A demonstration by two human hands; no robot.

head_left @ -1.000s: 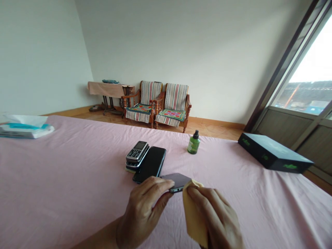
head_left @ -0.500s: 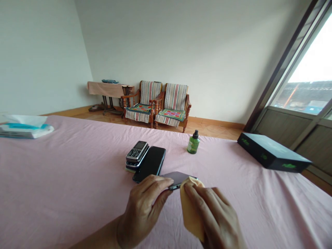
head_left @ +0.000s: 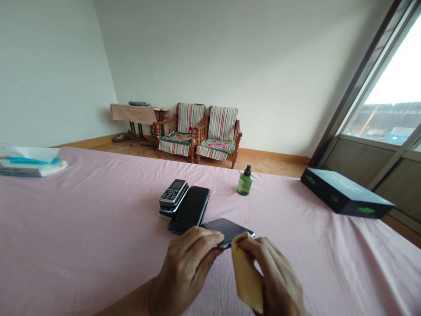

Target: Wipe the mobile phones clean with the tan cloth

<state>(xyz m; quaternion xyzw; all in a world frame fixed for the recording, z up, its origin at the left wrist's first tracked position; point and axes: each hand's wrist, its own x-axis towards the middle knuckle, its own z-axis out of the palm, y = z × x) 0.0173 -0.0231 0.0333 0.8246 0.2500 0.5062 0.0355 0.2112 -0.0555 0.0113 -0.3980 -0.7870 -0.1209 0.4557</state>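
Note:
My left hand [head_left: 189, 267] pinches the near left corner of a dark smartphone [head_left: 226, 229], thumb below and fingers on top. Pinched in my right hand [head_left: 276, 276] is a yellow cloth [head_left: 246, 278], which hangs down toward me. The cloth's upper end meets the phone's near edge. Just beyond my left hand lies a black smartphone [head_left: 191, 208], screen up. Beside it on the left is a stack of keypad phones [head_left: 173, 193], the top one silver with its keys facing up.
A green spray bottle [head_left: 244, 182] with a black top stands farther back on the pink tablecloth [head_left: 108, 228]. A black box [head_left: 345, 193] sits at the right edge and a tissue pack [head_left: 33, 162] at the far left. Two wooden chairs [head_left: 217, 129] stand beyond.
The phone in my left hand has come slightly nearer and right, uncovering more of its face. My right hand has shifted down a little, and the cloth shows more of its length.

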